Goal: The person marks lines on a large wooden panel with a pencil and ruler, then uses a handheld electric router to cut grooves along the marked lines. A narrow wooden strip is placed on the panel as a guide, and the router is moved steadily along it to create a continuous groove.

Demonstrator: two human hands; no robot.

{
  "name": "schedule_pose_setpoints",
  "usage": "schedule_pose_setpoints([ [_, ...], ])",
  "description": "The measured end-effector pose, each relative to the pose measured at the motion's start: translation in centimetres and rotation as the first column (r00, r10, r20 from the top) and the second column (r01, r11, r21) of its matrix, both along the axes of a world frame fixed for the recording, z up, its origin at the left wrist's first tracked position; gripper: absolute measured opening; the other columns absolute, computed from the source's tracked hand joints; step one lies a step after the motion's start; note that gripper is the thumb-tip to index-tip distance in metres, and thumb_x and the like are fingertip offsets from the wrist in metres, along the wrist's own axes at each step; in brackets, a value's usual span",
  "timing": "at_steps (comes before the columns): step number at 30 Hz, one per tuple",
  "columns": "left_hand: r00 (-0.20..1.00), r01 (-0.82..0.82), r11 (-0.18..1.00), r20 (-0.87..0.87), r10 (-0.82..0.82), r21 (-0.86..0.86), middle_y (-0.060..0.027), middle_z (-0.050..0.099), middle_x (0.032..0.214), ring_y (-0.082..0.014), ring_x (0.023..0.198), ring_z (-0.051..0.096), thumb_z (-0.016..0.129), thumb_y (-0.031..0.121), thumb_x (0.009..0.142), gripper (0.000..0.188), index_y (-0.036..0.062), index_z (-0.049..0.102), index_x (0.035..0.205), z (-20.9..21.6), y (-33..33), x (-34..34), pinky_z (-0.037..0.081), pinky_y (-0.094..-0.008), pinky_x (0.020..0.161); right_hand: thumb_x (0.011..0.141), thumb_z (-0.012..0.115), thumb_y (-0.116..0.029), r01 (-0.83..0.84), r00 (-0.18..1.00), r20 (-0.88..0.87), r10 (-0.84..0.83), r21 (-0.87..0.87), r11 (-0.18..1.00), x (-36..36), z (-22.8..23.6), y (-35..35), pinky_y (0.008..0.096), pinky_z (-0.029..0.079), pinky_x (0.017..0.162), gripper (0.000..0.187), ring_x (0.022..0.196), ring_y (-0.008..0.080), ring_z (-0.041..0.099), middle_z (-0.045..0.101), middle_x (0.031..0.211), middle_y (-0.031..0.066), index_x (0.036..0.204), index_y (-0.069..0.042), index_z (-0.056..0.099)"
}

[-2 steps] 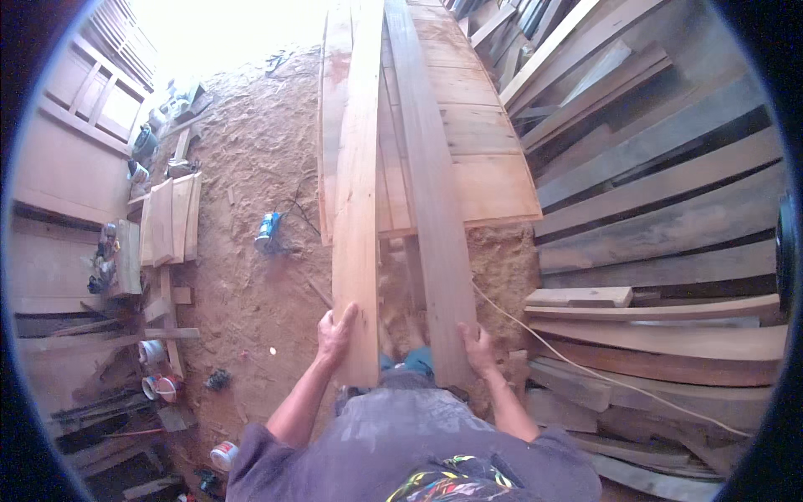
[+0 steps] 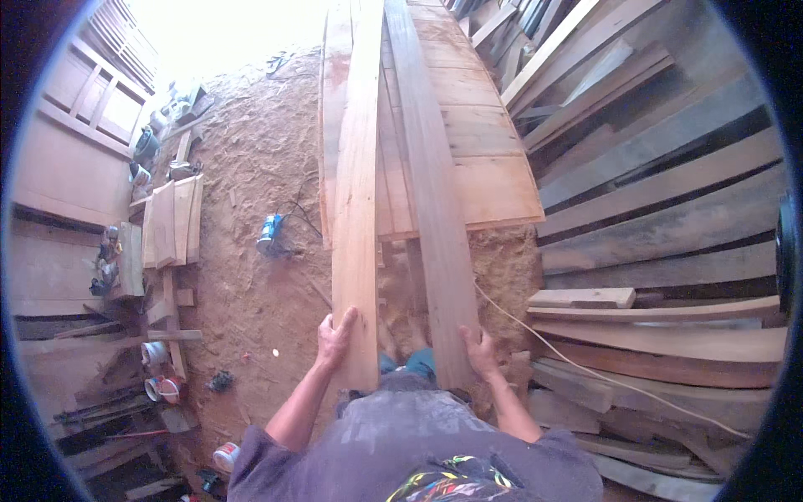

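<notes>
Two long wooden planks run away from my body, their near ends at my waist. My left hand [image 2: 336, 339] grips the outer edge of the light, yellowish plank [image 2: 356, 209], thumb on top and the other fingers hidden beneath. On the other side, my right hand [image 2: 481, 351] holds the outer edge of the greyer plank [image 2: 435, 201] in the same way. The planks are apart at the near end and closer together at the far end. Farther off, they pass over a broad panel of joined boards [image 2: 493, 184].
Rows of stacked boards [image 2: 661, 230] line the right side, with a pale cord [image 2: 577, 360] running across them. On the sawdust-covered floor [image 2: 242, 159] to the left lies a blue power tool [image 2: 268, 234]. Paint cans [image 2: 153, 353] and wood offcuts [image 2: 173, 222] sit along the left wall.
The view has shifted very slightly. Both hands keep their grip on the planks, which stay in nearly the same place.
</notes>
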State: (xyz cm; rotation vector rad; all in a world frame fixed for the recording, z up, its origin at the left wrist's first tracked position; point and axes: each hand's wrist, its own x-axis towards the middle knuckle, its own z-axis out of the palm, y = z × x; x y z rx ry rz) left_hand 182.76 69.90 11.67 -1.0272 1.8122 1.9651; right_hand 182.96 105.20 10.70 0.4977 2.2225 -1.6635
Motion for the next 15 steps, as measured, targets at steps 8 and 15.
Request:
schedule_pose_setpoints([
  [8,1.0,-0.012,0.999,-0.023,0.01,-0.051,-0.0102,0.073,0.105,-0.0168,0.091,0.069,0.075,0.053,0.094,0.062,-0.0011,0.064,0.121,-0.6,2.8,-3.5,0.057,-0.0347,0.08,0.098,0.071,-0.051,-0.028,0.996,0.088,0.019,0.108,0.994,-2.7,0.1,-2.9,0.0404,0.052,0.098,0.063,0.113,0.0265,0.068,0.073,0.118,0.0178,0.126,0.005,0.066],
  [15,0.999,0.019,0.974,-0.038,-0.028,-0.225,-0.0191,0.074,0.107,-0.0252,0.097,0.072,0.076,0.061,0.09,0.071,-0.0046,0.066,0.116,-1.3,4.9,-7.2,0.057,-0.0406,0.085,0.098,0.071,-0.051,-0.029,1.0,-0.008,0.029,0.011,1.0,-5.7,-1.0,-6.1,0.0389,0.053,0.096,0.064,0.11,0.0236,0.067,0.073,0.117,0.0159,0.125,0.006,0.065],
])
